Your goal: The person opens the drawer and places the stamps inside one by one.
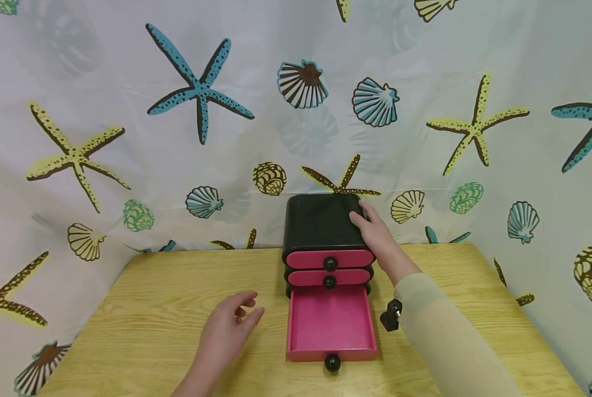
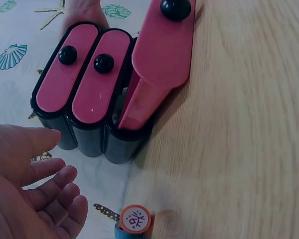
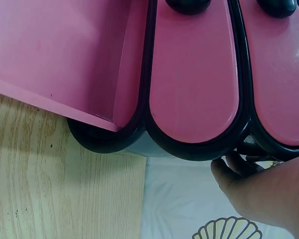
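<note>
My left hand [image 1: 229, 328] hovers open over the desk [image 1: 152, 309], fingers loosely curled, holding nothing, just left of the pulled-out bottom drawer [image 1: 331, 325] (pink inside). Farther back, my right hand [image 1: 377, 237] rests open-fingered against the chest's [image 1: 318, 220] top right corner.

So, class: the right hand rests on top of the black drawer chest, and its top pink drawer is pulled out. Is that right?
Not quite. The right hand does rest on top of the black drawer chest, but the head view shows the bottom pink drawer pulled out; the top drawer is closed.
</note>
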A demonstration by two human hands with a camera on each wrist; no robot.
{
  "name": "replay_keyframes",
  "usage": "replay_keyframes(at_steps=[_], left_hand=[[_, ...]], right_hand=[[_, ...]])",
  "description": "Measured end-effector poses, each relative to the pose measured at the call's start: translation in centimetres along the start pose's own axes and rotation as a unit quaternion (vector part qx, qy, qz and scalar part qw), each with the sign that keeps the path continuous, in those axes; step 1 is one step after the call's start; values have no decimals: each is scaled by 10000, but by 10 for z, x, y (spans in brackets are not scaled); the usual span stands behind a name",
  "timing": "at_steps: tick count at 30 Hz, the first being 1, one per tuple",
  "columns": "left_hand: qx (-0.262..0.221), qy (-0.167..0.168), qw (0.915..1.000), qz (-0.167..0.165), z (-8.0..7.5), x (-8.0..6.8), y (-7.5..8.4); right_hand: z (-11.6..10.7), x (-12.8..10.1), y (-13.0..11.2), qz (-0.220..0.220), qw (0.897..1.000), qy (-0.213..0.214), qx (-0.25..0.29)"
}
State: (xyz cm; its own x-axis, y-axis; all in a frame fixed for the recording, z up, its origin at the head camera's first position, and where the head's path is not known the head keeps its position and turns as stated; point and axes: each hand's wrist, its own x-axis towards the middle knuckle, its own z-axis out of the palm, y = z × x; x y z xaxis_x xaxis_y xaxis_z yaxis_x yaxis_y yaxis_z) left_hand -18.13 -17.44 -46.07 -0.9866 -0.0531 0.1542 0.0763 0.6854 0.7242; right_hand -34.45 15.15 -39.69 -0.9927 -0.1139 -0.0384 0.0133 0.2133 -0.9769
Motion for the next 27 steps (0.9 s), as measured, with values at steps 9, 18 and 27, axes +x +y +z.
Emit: replay_keyframes(at_steps=[9, 18, 27], left_hand=[[360, 9, 9988, 325, -6, 8, -16], [515, 47, 9977, 446, -11, 13, -30], [620, -43, 9972, 419, -18, 14, -44]], right_hand=[[-1, 0, 0, 19, 10000, -2, 15], [-1, -2, -1, 0, 10000, -5, 30], [0, 0, 1, -36, 10000, -31, 22]])
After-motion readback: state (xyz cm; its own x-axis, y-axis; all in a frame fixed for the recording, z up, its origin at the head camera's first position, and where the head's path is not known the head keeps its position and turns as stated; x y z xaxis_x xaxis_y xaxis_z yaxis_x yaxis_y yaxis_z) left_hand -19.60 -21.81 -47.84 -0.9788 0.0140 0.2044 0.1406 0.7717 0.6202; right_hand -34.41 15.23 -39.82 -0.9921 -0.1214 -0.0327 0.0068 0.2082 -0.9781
